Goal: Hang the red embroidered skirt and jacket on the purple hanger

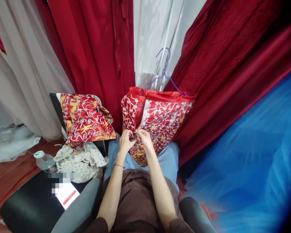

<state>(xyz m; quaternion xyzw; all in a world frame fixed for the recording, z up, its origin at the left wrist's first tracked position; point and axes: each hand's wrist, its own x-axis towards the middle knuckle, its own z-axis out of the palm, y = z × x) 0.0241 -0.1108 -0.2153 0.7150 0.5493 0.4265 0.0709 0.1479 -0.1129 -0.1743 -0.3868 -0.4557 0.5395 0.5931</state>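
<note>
A red garment (160, 116) embroidered in gold and silver hangs from a purple wire hanger (163, 72) and drapes over my knees. My left hand (126, 141) and my right hand (143, 137) meet at its front opening, fingers pinched closed on the fabric edge. A thin red string circles my left wrist. What exactly sits between the fingertips is too small to see.
A second red embroidered garment (86, 118) lies on a black chair at the left, over a white dotted cloth (81, 160). A plastic bottle (45, 161) and a phone (66, 194) rest on a black seat. Red curtains (94, 48), white gowns and blue tulle (254, 161) surround me.
</note>
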